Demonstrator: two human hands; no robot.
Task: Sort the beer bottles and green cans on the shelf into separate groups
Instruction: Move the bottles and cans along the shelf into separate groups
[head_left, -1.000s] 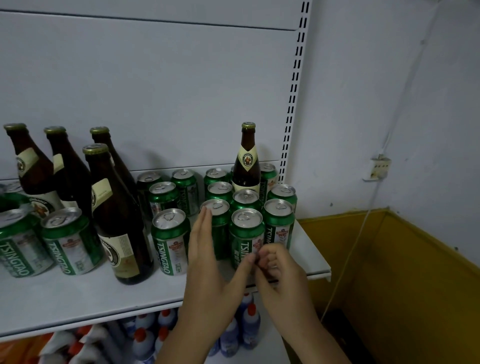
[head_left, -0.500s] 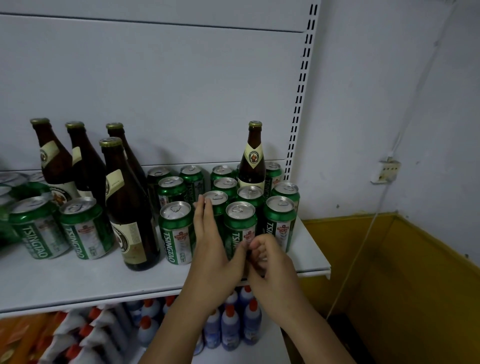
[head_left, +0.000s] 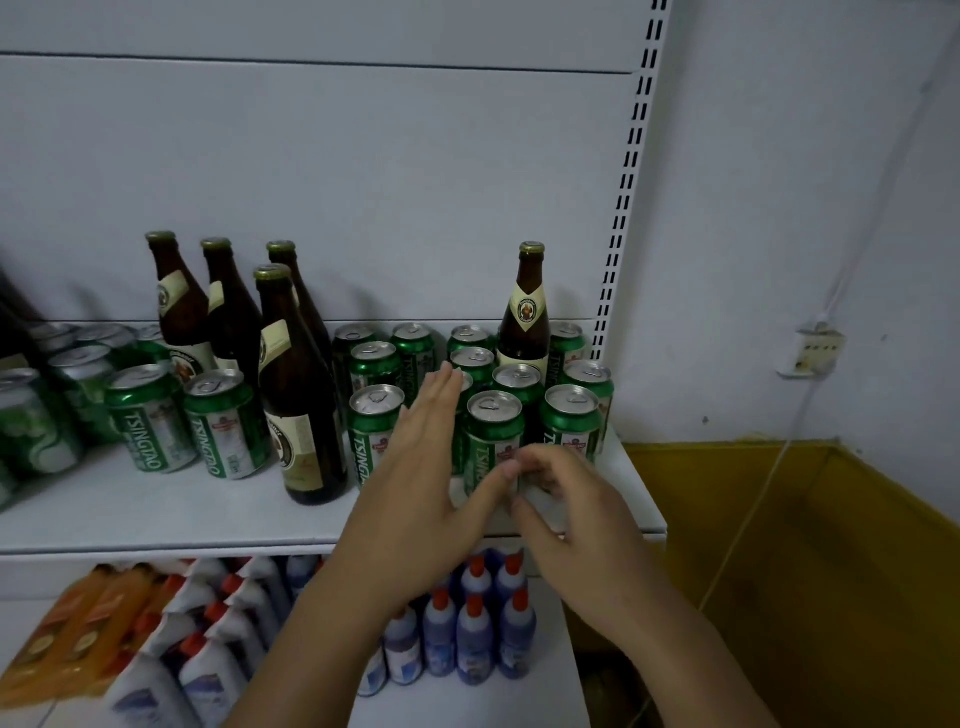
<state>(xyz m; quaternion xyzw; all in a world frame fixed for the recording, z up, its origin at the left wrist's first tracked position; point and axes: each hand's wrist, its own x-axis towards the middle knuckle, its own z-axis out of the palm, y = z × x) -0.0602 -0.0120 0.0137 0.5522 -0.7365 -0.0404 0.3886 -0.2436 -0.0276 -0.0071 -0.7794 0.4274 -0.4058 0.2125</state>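
You face a white shelf (head_left: 156, 514) whose front lip runs left to right. Four brown beer bottles (head_left: 298, 395) stand upright in a tight group left of centre, one set forward of the other three. To their left stand the left green cans (head_left: 150, 415), upright, reaching the frame's edge; there they blur, so their number is unclear. Right of the bottles, a packed block of green cans (head_left: 574, 421) fills the shelf to its right end, in rows from front to back. A lone bottle (head_left: 529, 317) stands upright in that block's back row, with cans on either side.
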